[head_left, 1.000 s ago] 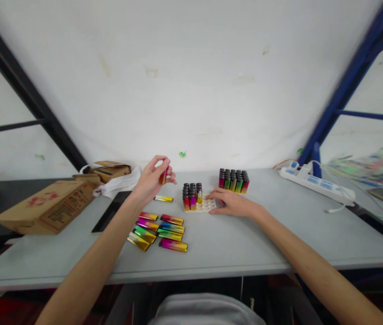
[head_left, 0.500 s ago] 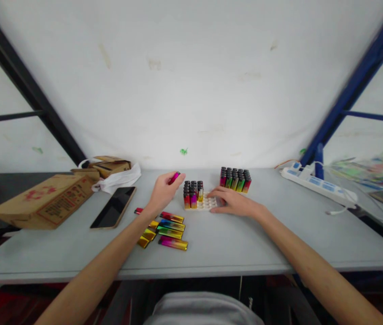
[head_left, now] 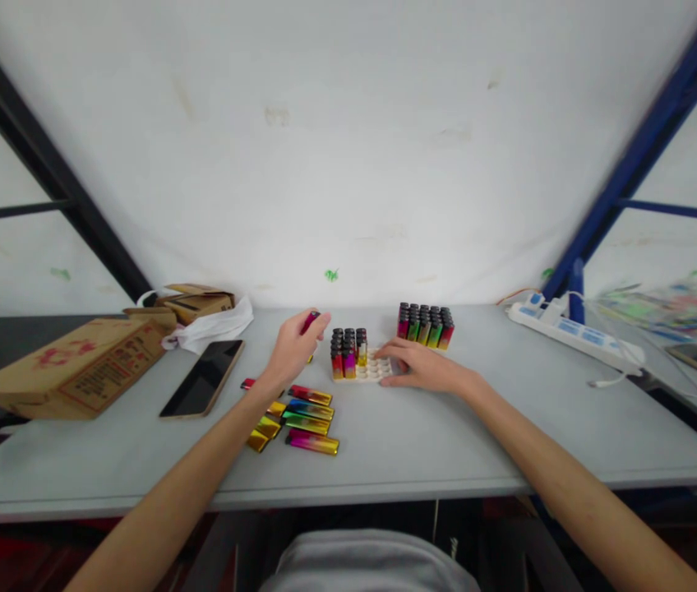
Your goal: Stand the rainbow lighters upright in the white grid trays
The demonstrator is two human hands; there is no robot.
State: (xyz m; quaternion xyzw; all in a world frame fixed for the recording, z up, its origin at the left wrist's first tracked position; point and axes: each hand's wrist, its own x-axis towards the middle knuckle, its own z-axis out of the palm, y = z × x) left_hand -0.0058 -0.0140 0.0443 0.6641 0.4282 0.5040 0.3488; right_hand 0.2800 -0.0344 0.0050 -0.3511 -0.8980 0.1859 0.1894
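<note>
A magenta lighter (head_left: 310, 321) is gripped upright and tilted in my left hand (head_left: 293, 345), left of a white tray (head_left: 376, 370). Several upright lighters (head_left: 343, 362) with black tops fill the tray's left part; round holes show in its right part. My right hand (head_left: 419, 365) rests at the tray's right end with thumb and fingers apart, holding nothing visible. Nearer the front, several metallic lighters (head_left: 311, 423) lie flat on the table, some partly hidden by my left forearm. Behind my right hand stands a block of upright lighters (head_left: 426, 327).
On the left lie a black phone (head_left: 203, 378), a brown carton (head_left: 77, 362), an open box (head_left: 196, 304) and a white bag (head_left: 216, 327). A white power strip (head_left: 576, 335) with cables lies at the right. The grey table (head_left: 435, 460) ends at a front edge.
My left hand has shifted slightly left with the lighter, whose lower end now shows beneath the hand. My right hand stays at the tray. The whole view has moved slightly.
</note>
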